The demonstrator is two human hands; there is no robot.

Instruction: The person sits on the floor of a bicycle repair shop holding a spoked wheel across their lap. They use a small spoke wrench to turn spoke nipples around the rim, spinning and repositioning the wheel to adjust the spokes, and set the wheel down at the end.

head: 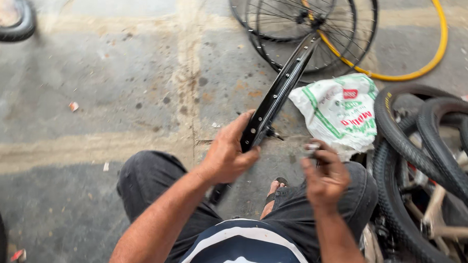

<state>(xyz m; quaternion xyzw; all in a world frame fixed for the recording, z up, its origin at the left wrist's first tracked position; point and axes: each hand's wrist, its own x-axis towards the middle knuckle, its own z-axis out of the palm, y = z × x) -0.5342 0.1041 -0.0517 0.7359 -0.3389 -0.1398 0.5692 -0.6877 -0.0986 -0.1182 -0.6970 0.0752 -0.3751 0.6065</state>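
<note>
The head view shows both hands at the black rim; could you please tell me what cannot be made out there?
- Small metal piece in the right hand: the fingers cover most of it, so its kind is unclear.
- Black rim: its lower end is hidden behind the left hand and knee.
- Spoked wheels behind: cut off by the top edge.
- Tyres at right: cut off by the frame edge.

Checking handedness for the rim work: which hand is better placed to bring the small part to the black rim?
Probably right. The right hand pinches a small metal part close beside the black rim, while the left hand already grips that rim.
</note>
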